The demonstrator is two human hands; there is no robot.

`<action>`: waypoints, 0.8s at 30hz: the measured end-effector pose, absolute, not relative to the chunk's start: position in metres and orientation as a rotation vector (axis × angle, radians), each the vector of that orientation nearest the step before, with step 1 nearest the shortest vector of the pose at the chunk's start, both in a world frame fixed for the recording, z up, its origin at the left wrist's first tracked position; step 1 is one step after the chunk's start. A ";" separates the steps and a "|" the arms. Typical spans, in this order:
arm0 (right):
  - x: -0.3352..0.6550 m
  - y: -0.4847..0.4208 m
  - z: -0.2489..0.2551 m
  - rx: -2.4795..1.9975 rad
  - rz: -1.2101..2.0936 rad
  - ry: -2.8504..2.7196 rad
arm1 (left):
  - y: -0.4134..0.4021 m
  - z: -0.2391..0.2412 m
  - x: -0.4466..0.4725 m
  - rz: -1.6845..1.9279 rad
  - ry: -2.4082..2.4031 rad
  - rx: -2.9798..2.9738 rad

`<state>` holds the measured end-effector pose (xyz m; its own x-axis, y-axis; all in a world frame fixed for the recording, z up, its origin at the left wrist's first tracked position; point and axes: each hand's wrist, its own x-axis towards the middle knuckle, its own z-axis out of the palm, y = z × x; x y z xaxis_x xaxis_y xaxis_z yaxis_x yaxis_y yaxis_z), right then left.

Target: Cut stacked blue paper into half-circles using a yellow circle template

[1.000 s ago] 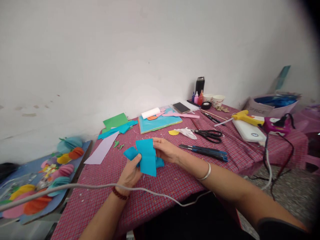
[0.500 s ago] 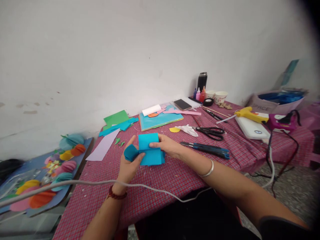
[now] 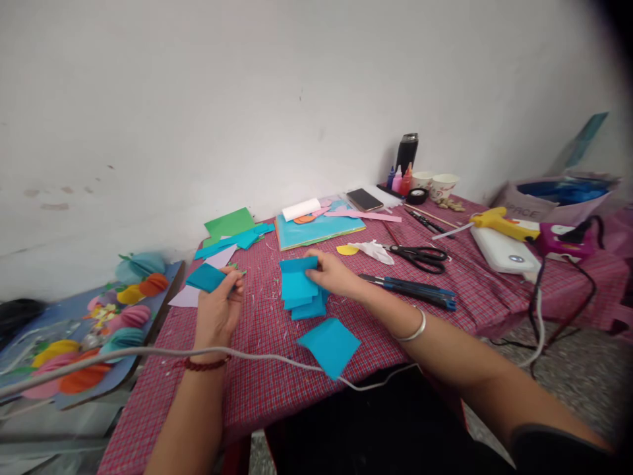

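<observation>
We find the blue paper in three places at the front of the desk [image 3: 267,402]. The left hand [image 3: 221,310] pinches a folded blue piece [image 3: 204,278] by its near right end, thumb against fingers, with the other end projecting over the lavender sheet [image 3: 182,298]; we cannot tell how many layers it has. The right hand [image 3: 337,274] grips the fanned blue sheets [image 3: 299,287] at their upper right edge, between thumb and fingertips; we cannot tell whether every sheet of this overlapping group is in the pinch. A loose blue sheet [image 3: 332,346] lies just below them, one corner close to the white cable [image 3: 198,351], with neither hand on it. We judge the material to be light and moderately stiff: it should hold a flat face or a crease, yet bend under firm thumb pressure. Smooth faces are likely to slide over one another, so we recommend squaring the edges and pinching near a corner or along a fold, never across an unsupported middle. Grip force should remain low, since creases are probably permanent. For the loose sheet, we advise lifting a raised edge with a fingertip and keeping it clear of the cable.
</observation>
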<state>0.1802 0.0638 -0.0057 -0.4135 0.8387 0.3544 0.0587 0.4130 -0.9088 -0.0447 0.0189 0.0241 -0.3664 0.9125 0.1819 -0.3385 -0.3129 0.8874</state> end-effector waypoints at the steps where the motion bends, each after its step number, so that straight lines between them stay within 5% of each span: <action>1: 0.179 0.062 -0.007 -0.782 1.028 -1.864 | 0.021 0.023 -0.049 1.800 0.988 0.872; 15: 0.190 0.056 -0.010 -0.894 0.178 -2.778 | 0.006 0.009 -0.033 0.910 1.191 1.520; 24: 0.212 0.024 0.033 -0.647 0.613 -2.753 | 0.006 0.002 -0.026 0.506 1.089 1.744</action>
